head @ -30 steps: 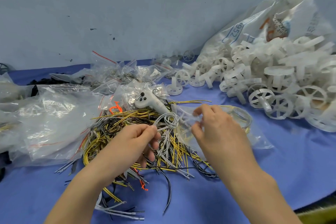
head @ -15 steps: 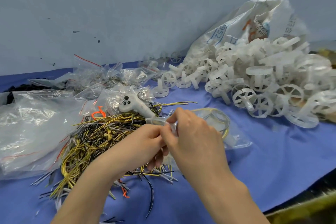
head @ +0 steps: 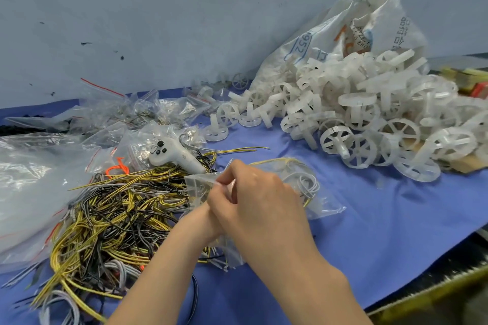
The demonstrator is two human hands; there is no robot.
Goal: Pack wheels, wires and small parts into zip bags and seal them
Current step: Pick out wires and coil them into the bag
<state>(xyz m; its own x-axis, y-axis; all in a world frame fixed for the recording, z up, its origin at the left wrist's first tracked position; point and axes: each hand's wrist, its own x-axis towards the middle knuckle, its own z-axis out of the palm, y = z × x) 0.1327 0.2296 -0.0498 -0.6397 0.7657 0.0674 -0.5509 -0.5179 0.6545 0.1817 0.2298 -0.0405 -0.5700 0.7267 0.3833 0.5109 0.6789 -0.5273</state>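
Observation:
A clear zip bag (head: 320,204) lies on the blue table cloth with coiled grey and yellow wires inside. My right hand (head: 260,202) pinches the bag's open top edge near its left corner. My left hand (head: 203,221) sits mostly hidden under the right one, its fingers at the same edge; its grip cannot be made out. A tangled heap of yellow, black and grey wires (head: 113,216) spreads to the left. White plastic wheels (head: 369,124) are piled at the right.
A white controller (head: 174,157) rests on small filled zip bags (head: 148,116) behind the wires. Large clear bags (head: 34,187) lie at the left. A white woven sack (head: 351,31) leans on the wall behind the wheels. The table's front edge (head: 412,287) runs at lower right.
The left hand carried a grey wire coil from the heap to the bag; the coil now lies inside. Both hands have come together at the bag's top edge.

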